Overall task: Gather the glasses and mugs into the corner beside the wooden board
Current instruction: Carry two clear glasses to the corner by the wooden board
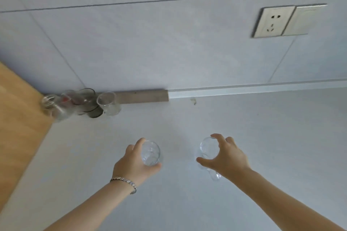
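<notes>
My left hand (pixel 133 163) is wrapped around a clear patterned glass (pixel 150 153) from its left side, in the middle of the white counter. My right hand (pixel 225 155) grips the rim of a clear glass mug (pixel 207 149) from above; its handle pokes out under my wrist. In the far left corner, beside the wooden board (pixel 16 118), stands a tight cluster of glasses (pixel 75 103), some clear, one dark-tinted. A clear tumbler (pixel 109 103) stands at the cluster's right end, against the wall.
The white counter (pixel 262 127) runs to the right along a grey tiled wall. A brown strip (pixel 142 95) lies along the wall's foot behind the cluster. A wall socket (pixel 274 21) sits high on the right.
</notes>
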The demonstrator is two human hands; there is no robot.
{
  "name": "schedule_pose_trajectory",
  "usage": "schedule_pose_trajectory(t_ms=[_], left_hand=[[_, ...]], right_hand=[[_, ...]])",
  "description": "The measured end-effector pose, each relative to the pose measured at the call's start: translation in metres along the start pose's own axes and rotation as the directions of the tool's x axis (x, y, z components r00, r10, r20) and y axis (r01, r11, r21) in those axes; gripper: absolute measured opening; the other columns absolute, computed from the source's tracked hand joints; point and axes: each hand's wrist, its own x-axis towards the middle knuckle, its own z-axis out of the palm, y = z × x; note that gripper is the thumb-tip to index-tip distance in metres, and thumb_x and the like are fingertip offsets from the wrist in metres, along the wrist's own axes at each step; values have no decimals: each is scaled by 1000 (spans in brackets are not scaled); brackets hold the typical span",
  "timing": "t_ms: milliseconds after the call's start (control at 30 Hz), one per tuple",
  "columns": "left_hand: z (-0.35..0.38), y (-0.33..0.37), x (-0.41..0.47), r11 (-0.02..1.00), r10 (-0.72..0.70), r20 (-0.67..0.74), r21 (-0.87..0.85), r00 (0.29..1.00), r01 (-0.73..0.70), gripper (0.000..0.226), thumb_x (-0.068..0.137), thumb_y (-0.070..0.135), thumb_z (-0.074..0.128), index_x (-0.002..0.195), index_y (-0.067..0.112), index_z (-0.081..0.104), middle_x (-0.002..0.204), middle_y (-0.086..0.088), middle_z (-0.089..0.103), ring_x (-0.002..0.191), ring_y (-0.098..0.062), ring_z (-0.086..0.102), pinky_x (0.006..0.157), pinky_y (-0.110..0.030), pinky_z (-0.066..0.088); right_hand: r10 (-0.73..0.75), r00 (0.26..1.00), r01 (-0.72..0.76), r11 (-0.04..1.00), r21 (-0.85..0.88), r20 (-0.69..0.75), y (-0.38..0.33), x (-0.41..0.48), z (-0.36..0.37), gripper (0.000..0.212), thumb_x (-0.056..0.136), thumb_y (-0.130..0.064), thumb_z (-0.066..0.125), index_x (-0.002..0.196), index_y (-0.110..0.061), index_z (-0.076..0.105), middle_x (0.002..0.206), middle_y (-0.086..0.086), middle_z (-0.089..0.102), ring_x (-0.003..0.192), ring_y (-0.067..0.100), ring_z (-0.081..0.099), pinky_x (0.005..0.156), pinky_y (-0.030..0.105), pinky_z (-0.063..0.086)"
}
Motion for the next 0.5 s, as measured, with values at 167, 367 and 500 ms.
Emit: schedule_pose_trajectory(t_ms=[167, 367, 500], left_hand=[[-58, -127, 36, 988, -154, -27, -5, 988, 154, 66, 62, 55, 68, 119, 40, 39, 102, 6, 44, 78, -24, 62, 64, -25, 40], [-100, -216, 76, 972, -236, -94, -28, 967, 235, 68, 62, 56, 69, 120, 37, 39, 97, 6, 38, 65, -22, 52, 56, -24, 34], [-108, -239, 96, 970, -240, -71, -61, 968, 236, 71, 62, 55, 70, 122, 36, 38, 98, 5, 38, 74, -26, 61, 63, -24, 39]], right_hand=[[91, 995, -92, 994, 57, 34, -117, 19, 63, 82, 59, -65, 69, 128, -31, 39, 103, -3, 42, 83, 20, 60, 72, 27, 43], [267, 963, -268, 918, 293, 44, -212, 79, 101, 85, 62, -56, 75, 130, -19, 41, 119, 8, 46, 54, 13, 55, 61, 33, 57], [327, 944, -288, 891, 352, -54, -258, 123, 112, 85, 63, -52, 76, 133, -17, 41, 131, 13, 45, 56, 10, 46, 76, 42, 59]])
